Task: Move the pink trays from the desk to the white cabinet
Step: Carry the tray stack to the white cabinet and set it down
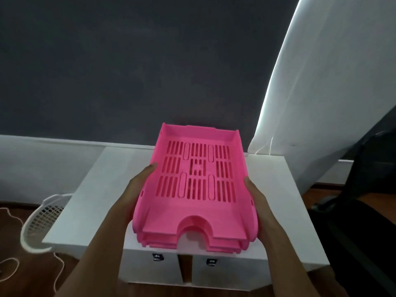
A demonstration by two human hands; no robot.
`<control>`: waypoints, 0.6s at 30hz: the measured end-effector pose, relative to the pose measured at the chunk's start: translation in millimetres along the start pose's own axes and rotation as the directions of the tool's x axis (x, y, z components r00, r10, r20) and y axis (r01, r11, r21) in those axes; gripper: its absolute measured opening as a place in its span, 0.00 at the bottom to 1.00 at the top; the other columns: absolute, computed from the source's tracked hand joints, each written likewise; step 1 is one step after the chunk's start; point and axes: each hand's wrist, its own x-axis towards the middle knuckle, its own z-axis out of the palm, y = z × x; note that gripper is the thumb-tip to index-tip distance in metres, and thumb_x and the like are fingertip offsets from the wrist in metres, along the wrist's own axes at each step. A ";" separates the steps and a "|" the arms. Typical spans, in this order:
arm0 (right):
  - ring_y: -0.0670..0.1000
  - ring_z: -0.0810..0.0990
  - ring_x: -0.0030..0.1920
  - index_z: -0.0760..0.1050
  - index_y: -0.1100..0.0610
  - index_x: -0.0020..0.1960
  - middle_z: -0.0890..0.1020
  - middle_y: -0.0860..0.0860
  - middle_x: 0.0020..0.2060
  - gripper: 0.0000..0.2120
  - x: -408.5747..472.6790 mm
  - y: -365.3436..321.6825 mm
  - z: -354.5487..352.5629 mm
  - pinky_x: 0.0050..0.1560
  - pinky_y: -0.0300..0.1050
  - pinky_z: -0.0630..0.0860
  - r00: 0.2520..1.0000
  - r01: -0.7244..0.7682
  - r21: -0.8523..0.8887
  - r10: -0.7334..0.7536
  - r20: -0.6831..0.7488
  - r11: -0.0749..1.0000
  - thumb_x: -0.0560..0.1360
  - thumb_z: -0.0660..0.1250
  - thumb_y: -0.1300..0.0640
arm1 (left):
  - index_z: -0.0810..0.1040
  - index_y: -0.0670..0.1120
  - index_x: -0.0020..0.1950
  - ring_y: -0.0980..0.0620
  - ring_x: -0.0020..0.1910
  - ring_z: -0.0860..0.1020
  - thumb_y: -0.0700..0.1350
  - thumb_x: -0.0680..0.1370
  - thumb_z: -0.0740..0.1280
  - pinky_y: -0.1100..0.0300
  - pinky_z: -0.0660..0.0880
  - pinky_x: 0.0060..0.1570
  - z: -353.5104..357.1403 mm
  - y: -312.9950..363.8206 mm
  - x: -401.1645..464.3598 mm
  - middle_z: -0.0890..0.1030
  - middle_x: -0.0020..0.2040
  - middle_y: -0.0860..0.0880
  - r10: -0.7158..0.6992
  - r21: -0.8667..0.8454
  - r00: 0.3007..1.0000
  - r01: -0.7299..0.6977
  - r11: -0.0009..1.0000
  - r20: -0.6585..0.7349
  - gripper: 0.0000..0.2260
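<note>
Two hands carry the stack of pink letter trays (198, 185) above the white cabinet (276, 189); the left hand (137, 185) and right hand (257, 200) each clasp a side wall, likely to keep the nested stack level while lowering.

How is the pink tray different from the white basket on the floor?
The pink trays are a held stack above the cabinet; the basket sits on the floor beside it. The trays are rectangular with long slots; the basket is rounded with small mesh holes. Both are plastic with holes.
</note>
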 end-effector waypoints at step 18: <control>0.55 0.88 0.51 0.79 0.50 0.64 0.88 0.51 0.51 0.13 26.7 -32.1 24.5 0.53 0.55 0.83 0.956 0.226 -0.322 -0.272 -0.107 0.919 0.82 0.61 0.58 | 0.81 0.46 0.61 0.45 0.44 0.86 0.47 0.82 0.62 0.49 0.83 0.42 14.9 37.9 36.6 0.87 0.49 0.44 0.243 0.181 0.969 -0.234 0.955 -0.032 0.12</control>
